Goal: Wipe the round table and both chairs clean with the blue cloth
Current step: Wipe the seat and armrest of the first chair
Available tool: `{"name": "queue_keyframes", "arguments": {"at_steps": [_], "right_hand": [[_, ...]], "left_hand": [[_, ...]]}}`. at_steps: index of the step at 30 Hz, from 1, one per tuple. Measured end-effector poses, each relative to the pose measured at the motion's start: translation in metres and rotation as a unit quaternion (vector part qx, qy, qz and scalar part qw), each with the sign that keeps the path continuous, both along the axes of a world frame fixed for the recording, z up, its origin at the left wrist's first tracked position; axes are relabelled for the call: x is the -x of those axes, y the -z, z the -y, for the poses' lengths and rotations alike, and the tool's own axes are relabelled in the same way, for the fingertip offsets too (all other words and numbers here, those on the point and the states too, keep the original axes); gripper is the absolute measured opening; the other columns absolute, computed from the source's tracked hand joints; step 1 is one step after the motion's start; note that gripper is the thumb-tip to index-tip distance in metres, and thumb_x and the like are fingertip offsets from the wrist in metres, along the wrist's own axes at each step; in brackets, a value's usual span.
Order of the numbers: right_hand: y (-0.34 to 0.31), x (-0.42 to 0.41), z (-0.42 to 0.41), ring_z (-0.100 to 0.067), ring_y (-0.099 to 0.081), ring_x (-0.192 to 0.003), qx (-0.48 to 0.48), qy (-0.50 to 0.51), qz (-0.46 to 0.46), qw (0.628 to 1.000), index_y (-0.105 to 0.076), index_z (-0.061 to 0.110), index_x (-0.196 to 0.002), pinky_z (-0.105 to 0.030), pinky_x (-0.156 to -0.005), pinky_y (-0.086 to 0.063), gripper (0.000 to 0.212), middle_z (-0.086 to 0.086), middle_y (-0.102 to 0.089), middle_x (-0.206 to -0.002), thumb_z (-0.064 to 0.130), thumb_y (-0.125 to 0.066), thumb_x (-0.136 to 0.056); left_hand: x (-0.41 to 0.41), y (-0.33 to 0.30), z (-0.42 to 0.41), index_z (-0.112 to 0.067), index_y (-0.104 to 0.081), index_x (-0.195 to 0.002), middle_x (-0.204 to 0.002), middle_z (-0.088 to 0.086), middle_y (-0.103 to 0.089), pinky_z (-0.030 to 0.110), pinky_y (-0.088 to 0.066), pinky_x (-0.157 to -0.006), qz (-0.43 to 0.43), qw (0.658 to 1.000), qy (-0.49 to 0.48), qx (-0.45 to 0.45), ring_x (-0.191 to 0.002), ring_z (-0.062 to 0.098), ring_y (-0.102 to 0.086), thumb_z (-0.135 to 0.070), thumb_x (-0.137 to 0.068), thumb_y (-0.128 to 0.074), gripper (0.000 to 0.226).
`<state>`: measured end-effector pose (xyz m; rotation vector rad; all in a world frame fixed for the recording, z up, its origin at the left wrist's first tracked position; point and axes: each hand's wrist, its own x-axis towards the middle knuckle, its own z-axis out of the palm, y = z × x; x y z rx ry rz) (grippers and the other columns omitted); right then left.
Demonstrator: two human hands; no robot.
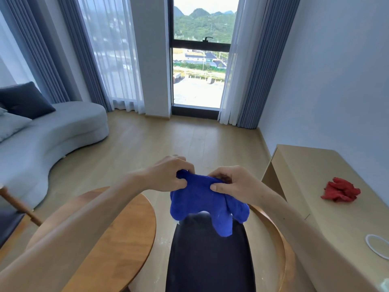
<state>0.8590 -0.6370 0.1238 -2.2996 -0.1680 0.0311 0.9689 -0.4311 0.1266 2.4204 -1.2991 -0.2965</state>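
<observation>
Held up in both hands: the blue cloth (202, 199), bunched along its top edge. Left hand (168, 175) clamped on the cloth's upper left corner, thumb and curled fingers pinching the fold. Right hand (229, 182) clamped on the upper right part, thumb pressed flat across the front. Hung free below the grip, lower corners drooping in air just above the dark seat cushion (210, 253) of the nearer chair (280, 239), whether touching it unclear.

Curved around that cushion on the right, the chair's wooden rim. Close on the left, the round table (117, 232), its wooden edge near the cushion with a narrow strip of floor between. At the far left edge, part of a second chair (19, 207), wooden rail and dark seat only partly seen.

To the right, a pale desk (315, 186) against the wall, bearing a crumpled red cloth (340, 189) and a white ring (376, 245) near its front edge. Beyond the hands, open wooden floor (179, 140) up to the window (200, 60); a grey sofa (52, 131) along the left.
</observation>
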Motion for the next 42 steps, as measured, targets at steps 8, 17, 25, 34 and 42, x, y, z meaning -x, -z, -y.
{"name": "queue_keyframes", "arguments": {"at_steps": [8,17,25,34,42], "right_hand": [[0.007,-0.003,-0.001,-0.02,-0.062,-0.091,0.113,0.02,-0.042,0.992,-0.069,0.01,-0.106,-0.039,-0.086,-0.052,0.029,-0.004,-0.069,-0.097,0.002,-0.06,-0.079],[0.035,0.008,-0.003,-0.019,-0.061,-0.09,0.065,0.023,-0.079,0.995,-0.059,0.03,-0.088,-0.043,-0.084,-0.053,0.023,0.002,-0.067,-0.093,0.011,-0.052,-0.078],[0.05,0.012,-0.013,-0.006,-0.057,-0.088,0.01,0.055,-0.023,0.998,-0.054,0.021,-0.108,-0.013,-0.069,-0.04,0.019,0.005,-0.064,-0.101,0.013,-0.041,-0.097],[0.05,0.017,-0.007,-0.016,-0.063,-0.098,-0.064,0.012,-0.017,0.998,-0.057,0.017,-0.117,-0.039,-0.086,-0.055,0.029,0.002,-0.066,-0.111,0.014,-0.063,-0.09],[0.053,0.004,-0.003,-0.009,-0.035,-0.131,-0.062,-0.004,0.071,0.996,-0.07,0.022,-0.086,-0.035,-0.106,-0.038,0.01,0.015,-0.037,-0.142,0.019,-0.071,-0.077]], "left_hand": [[0.002,-0.004,0.006,-0.026,-0.063,-0.082,-0.077,-0.014,-0.044,0.017,-0.028,-0.065,-0.014,1.0,-0.006,-0.012,-0.077,0.0,-0.042,-0.013,-0.075,-0.048,0.021],[0.003,-0.02,-0.001,-0.015,-0.053,-0.054,-0.084,-0.011,-0.056,0.039,-0.051,-0.081,-0.063,0.995,-0.016,0.082,-0.1,0.008,-0.059,-0.01,-0.057,-0.04,0.014],[0.011,-0.033,-0.001,-0.018,-0.048,-0.052,-0.083,-0.016,-0.053,0.049,-0.049,-0.084,-0.102,0.992,-0.002,0.075,-0.104,0.017,-0.06,-0.016,-0.058,-0.048,0.005],[0.016,-0.035,-0.006,-0.011,-0.041,-0.054,-0.084,-0.009,-0.052,0.044,-0.05,-0.082,-0.079,0.995,0.003,0.054,-0.101,0.009,-0.059,-0.014,-0.059,-0.053,0.013],[0.025,-0.038,-0.005,-0.016,-0.031,-0.047,-0.074,-0.007,-0.057,0.034,-0.05,-0.085,-0.123,0.986,0.06,0.098,-0.107,0.008,-0.061,-0.002,-0.059,-0.051,0.027]]}}
